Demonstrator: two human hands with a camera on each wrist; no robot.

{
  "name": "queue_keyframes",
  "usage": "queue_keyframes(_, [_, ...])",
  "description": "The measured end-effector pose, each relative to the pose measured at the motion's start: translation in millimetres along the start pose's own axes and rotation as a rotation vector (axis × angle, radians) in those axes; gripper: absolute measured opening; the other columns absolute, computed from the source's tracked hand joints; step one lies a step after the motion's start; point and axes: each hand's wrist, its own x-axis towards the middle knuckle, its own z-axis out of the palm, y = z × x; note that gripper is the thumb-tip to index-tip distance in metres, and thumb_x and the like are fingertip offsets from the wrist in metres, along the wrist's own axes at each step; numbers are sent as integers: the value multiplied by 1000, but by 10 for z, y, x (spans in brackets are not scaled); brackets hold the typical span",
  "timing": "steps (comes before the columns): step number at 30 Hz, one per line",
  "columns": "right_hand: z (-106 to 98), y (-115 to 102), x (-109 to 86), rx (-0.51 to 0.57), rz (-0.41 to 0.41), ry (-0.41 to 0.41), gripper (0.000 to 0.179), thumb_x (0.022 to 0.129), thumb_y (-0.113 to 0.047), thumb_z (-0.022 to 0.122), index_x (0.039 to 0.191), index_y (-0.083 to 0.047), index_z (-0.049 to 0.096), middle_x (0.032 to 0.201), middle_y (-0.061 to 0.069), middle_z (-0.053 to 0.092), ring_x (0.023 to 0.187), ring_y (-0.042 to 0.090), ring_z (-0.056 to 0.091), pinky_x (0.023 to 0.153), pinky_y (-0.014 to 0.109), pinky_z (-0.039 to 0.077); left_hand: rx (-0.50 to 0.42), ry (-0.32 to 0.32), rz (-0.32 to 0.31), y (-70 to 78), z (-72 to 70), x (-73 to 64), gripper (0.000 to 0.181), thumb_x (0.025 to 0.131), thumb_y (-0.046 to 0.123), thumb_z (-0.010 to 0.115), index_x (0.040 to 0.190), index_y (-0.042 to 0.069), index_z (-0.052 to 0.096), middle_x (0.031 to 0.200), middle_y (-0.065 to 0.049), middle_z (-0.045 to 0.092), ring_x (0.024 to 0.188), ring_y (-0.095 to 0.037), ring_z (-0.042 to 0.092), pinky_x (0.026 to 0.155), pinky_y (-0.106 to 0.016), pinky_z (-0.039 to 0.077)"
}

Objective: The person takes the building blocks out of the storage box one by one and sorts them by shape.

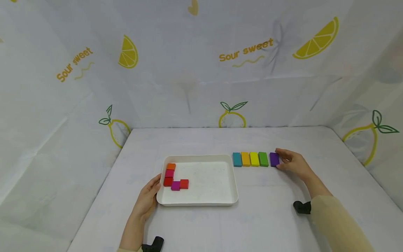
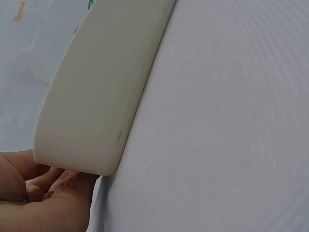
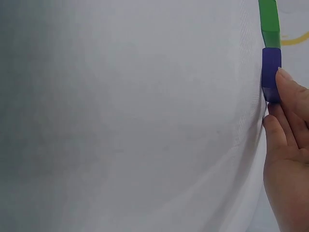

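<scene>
My left hand (image 1: pixel 147 196) holds the white tray (image 1: pixel 204 200) by its left end, with the thumb at the rim in the left wrist view. Inside the tray, along its left side, lie small blocks: an orange block (image 1: pixel 171 166), a pink block (image 1: pixel 169 173), a dark red block (image 1: pixel 168 181), a magenta block (image 1: pixel 175 186) and a red block (image 1: pixel 184 183). To the right of the tray, my right hand (image 1: pixel 294 163) pinches a purple block (image 1: pixel 274 159) between thumb and forefinger. The right wrist view shows the thumb on the purple block (image 3: pixel 271 67), close to the green block (image 3: pixel 269 19).
Left of the purple block stands a row of a blue block (image 1: pixel 237 159), an orange-yellow block (image 1: pixel 245 159), a yellow block (image 1: pixel 254 159) and a green block (image 1: pixel 263 159). White cloth covers the table (image 1: pixel 264 224); a lemon-printed curtain (image 1: pixel 176 94) hangs behind.
</scene>
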Motion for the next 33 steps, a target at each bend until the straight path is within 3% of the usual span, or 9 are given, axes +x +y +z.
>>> queue_keyframes(11, [25, -24, 30, 35, -18, -8, 74, 87, -2, 69, 150, 6, 32, 156, 29, 33, 144, 48, 29, 112, 40, 35, -4, 1, 3, -8, 2, -11, 51, 107, 11, 35, 156, 7, 24, 164, -14, 24, 149, -30, 28, 104, -14, 44])
queue_keyframes(18, [35, 29, 36, 41, -24, -4, 72, 87, -2, 68, 150, 5, 34, 156, 27, 35, 145, 46, 30, 110, 25, 39, 2, 4, 9, 0, 4, -13, 51, 107, 11, 35, 156, 7, 24, 164, -15, 24, 150, -30, 28, 110, -22, 41])
queue_keyframes(33, [46, 2, 25, 45, -18, -13, 75, 87, -4, 70, 151, 4, 32, 157, 26, 33, 145, 45, 30, 112, 31, 36, -1, -1, 8, 2, 3, -7, 51, 107, 10, 35, 156, 7, 23, 164, -15, 23, 151, -31, 26, 115, -32, 34])
